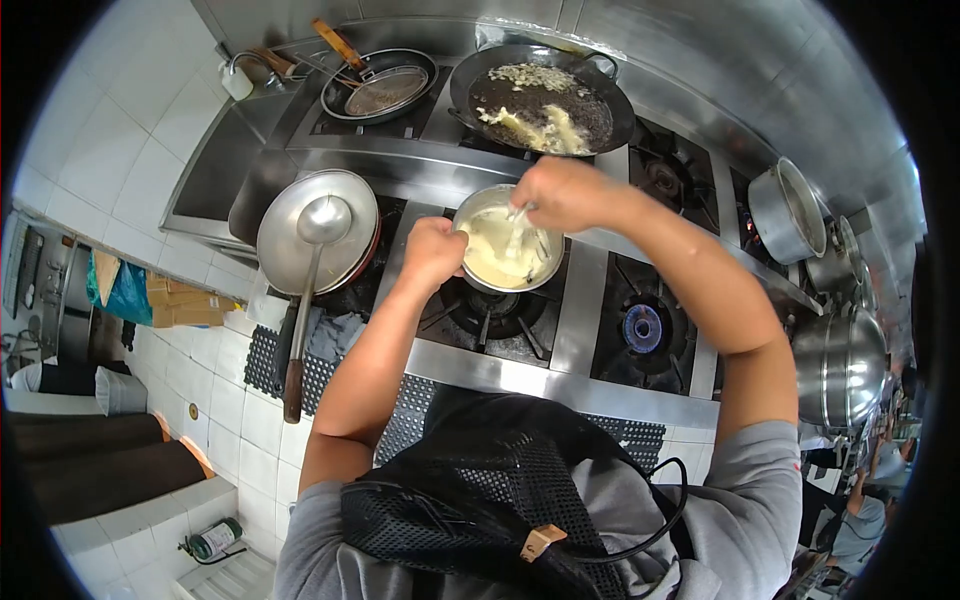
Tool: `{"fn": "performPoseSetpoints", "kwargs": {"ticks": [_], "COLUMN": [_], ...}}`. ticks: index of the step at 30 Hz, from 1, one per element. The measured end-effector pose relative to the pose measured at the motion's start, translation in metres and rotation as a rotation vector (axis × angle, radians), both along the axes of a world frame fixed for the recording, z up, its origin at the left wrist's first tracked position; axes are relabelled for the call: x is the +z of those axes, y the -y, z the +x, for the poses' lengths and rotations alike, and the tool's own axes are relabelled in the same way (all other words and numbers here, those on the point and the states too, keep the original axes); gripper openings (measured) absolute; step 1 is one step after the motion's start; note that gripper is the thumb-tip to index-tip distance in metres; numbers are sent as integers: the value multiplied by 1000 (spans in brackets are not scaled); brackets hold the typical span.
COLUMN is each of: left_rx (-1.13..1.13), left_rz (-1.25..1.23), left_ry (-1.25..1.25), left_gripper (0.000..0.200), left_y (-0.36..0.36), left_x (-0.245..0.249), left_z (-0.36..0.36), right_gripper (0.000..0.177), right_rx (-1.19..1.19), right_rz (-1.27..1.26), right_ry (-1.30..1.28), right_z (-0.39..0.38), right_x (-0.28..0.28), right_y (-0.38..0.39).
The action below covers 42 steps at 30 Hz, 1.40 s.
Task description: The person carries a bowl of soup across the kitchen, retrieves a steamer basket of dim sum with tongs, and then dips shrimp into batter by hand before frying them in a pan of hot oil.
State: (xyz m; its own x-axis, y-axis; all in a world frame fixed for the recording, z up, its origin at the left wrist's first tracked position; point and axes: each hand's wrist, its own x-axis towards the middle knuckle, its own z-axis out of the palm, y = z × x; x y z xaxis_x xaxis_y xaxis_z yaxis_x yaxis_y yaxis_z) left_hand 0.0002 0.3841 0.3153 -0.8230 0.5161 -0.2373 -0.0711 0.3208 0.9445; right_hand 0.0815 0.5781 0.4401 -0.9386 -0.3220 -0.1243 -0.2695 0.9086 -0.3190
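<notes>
A round metal bowl of pale yellow batter rests over a front burner. My left hand is closed on the bowl's left rim. Above the bowl, my right hand has its fingers pinched together, slightly blurred. From them hangs a batter-coated strip, its lower end in the batter; what food lies under the coating is hidden. Just behind, a large dark wok holds bubbling oil, with pale battered pieces and small loose crumbs frying in it.
A wide pan with a ladle lies on the left, its handle jutting past the stove's front edge. Back left, a black pan holds a strainer. A blue flame burns at front right. Metal pots line the right side.
</notes>
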Motion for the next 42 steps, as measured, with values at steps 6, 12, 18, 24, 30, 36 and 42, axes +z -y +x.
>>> {"fn": "performPoseSetpoints", "kwargs": {"ticks": [6, 12, 18, 24, 30, 36, 42], "left_rx": [-10, -26, -29, -41, 54, 149, 261], "left_rz": [46, 130, 238, 218, 214, 148, 163], "left_ry": [24, 69, 165, 162, 172, 172, 209], "left_gripper": [15, 14, 13, 13, 15, 11, 7], "left_y": [-16, -38, -64, -85, -87, -59, -31], "left_x": [37, 60, 72, 61, 63, 46, 36], "left_z": [-13, -30, -38, -51, -51, -59, -64], "right_gripper": [17, 13, 11, 14, 11, 11, 20], "right_rx": [5, -94, -206, -298, -358, -251, -363], "right_rz": [-85, -23, -12, -36, -56, -46, 284], "right_ry": [-195, -304, -260, -269, -352, -304, -337], "right_z": [-5, -14, -18, -39, -67, -149, -190], "right_x": [90, 139, 170, 193, 203, 109, 27], "right_y": [-28, -50, -62, -108, -171, -285, -319]}}
